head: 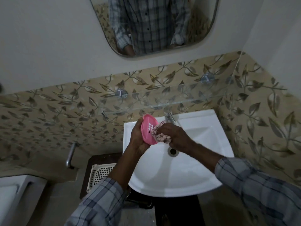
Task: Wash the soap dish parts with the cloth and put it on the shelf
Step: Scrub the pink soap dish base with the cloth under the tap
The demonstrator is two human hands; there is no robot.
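Hands over the white basin, left side. Left hand wrapped round the pink soap dish part, tilted on edge, slotted face toward the camera, thumb along its near rim. Right hand closed on a bunched pink patterned cloth, pressed against the dish's right edge. Cloth touches the slotted face; whether it is wet, cannot tell in this dim light. Tap just behind the hands at the basin's back rim; no stream visible, possibly too dark to show. Drain just below the right hand. Glass shelf on two metal brackets runs along the leaf-patterned tiles above the basin, nothing on it. Mirror above reflects a checked shirt. White perforated basket on a dark surface left of the basin, partly behind the left forearm
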